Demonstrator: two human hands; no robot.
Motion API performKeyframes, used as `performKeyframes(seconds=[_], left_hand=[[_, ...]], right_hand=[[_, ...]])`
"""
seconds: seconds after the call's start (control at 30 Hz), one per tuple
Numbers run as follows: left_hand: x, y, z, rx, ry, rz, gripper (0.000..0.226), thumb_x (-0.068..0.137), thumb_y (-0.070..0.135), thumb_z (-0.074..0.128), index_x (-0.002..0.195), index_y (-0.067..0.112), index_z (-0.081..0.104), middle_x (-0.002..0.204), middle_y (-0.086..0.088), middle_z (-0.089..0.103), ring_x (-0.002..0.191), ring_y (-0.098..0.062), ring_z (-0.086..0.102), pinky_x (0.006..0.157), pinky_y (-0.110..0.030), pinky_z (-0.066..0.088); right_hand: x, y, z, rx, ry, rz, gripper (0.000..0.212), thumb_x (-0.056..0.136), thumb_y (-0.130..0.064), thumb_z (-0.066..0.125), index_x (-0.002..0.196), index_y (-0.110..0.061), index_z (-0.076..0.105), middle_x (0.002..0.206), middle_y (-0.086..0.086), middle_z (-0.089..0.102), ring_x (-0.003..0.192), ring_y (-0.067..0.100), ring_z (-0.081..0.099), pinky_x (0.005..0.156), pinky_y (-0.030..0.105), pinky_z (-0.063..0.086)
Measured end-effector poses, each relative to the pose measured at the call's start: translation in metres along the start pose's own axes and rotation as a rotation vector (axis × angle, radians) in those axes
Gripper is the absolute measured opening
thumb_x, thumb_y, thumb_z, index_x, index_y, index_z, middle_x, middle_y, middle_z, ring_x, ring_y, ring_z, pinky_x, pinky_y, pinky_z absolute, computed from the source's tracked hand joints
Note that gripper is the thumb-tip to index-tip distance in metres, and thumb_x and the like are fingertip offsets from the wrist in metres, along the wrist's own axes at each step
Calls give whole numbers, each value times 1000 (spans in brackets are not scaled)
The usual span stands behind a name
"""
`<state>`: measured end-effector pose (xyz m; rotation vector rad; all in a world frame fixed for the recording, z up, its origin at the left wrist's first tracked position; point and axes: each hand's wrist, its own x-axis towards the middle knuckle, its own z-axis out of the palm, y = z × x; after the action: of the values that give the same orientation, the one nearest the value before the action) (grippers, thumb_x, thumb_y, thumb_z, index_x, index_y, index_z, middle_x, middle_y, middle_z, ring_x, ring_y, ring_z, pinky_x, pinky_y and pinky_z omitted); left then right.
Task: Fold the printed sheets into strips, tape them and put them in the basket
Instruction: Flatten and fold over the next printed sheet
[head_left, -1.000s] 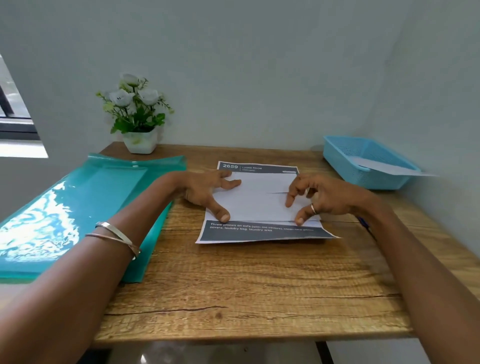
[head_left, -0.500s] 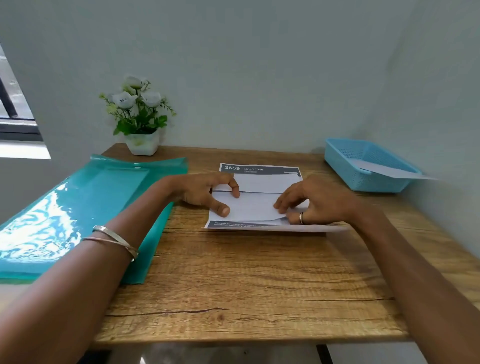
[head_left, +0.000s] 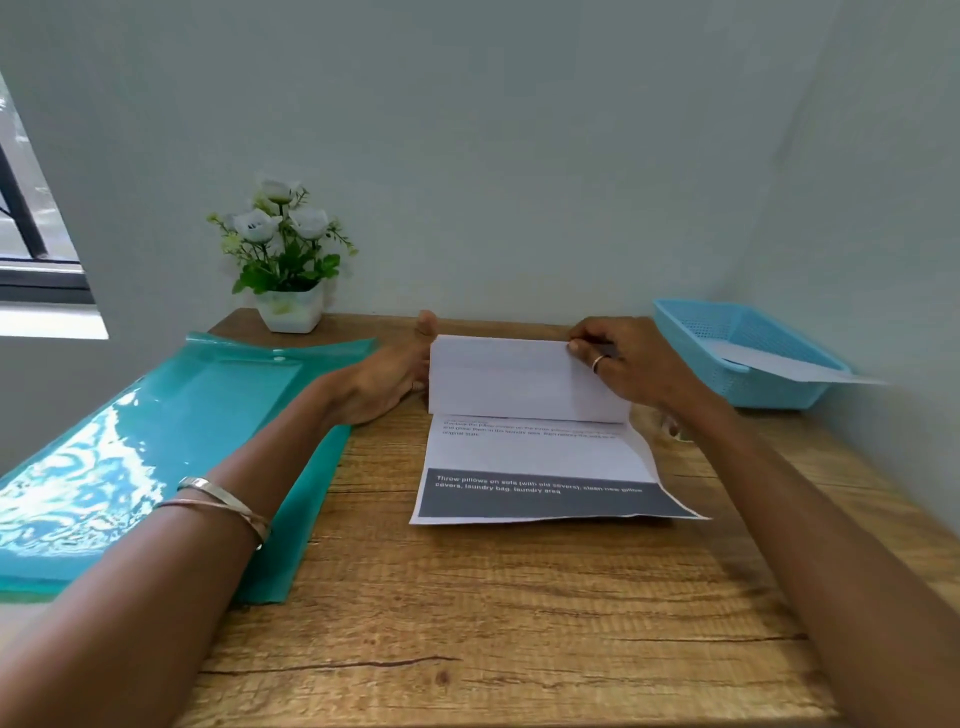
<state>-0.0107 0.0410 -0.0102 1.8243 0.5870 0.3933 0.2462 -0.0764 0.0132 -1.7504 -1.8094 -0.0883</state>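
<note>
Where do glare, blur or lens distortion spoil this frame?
Head view: strong window glare on the teal folder; wide-angle bending curves the walls and table edges; small print on the printed sheet is soft; the paper in the blue basket smears at its right tip.

Left fingers (head_left: 415, 385) hidden behind raised sheet (head_left: 519, 379)
</note>
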Motion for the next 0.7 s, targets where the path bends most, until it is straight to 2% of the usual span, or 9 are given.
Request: performKeyframes(seconds=[0.07,0.17,0.2,0.3,0.37,0.47,0.53,0.63,0.7], left_hand=[[3,-4,-1,50,77,-17,73,83,75,24,128,26,54,125,4,63,118,-13,56,106,-34,38],[7,-5,9,177,270,-14,23,91,35,58,109,21,61,111,6,68,104,-13,63,93,-28,49],[9,-6,13,216,343,1,18,88,24,65,105,21,60,110,4,67,104,-15,63,87,-23,49],[15,-8,20,441,533,42,46,75,15,78,116,17,57,116,0,58,100,-15,56,85,-24,43],[19,-10,19,492,522,59,62,73,16,79,128,17,50,117,1,56,103,-16,53,91,-28,43],[23,-13,15,766,475,29,39,80,27,72,117,19,61,129,-7,51,121,-27,44,103,-41,37],[25,-14,16,875,400,13,37,87,28,64,123,22,61,147,-6,35,133,-28,34,111,-41,27],[30,-14,23,1073,255,16,41,97,22,44,138,20,47,156,0,24,137,-28,31,112,-44,27],[32,-17,27,1174,145,-9,50,99,14,34,148,24,28,158,0,19,142,-26,23,114,-52,20]], right_hand=[[9,3,6,-6,-38,56,13,94,-23,56,93,-16,66,74,-2,64,72,19,58,67,32,45],[13,9,19,-21,-72,117,11,95,-21,56,96,-13,64,78,-3,59,69,11,51,60,21,36],[11,9,23,-22,-71,134,10,94,-20,56,96,-13,64,81,-4,58,71,9,50,59,16,34],[8,13,37,-20,-100,159,12,92,-22,60,100,-13,65,93,-1,62,88,16,56,75,25,44],[5,17,45,-115,-109,165,16,90,-26,62,102,-15,64,99,0,62,99,22,56,86,37,45],[4,13,49,-323,-78,117,21,91,-24,57,109,-15,62,117,5,58,116,27,47,96,41,36],[2,1,50,-274,-98,22,20,91,-14,54,108,-7,63,117,12,59,113,30,50,94,39,39],[-3,-19,60,-190,-279,-86,20,95,-12,47,105,1,60,114,16,59,109,32,54,90,41,42],[-6,-25,64,-252,-420,-58,33,101,-20,38,124,0,51,134,18,48,127,33,43,102,45,37]])
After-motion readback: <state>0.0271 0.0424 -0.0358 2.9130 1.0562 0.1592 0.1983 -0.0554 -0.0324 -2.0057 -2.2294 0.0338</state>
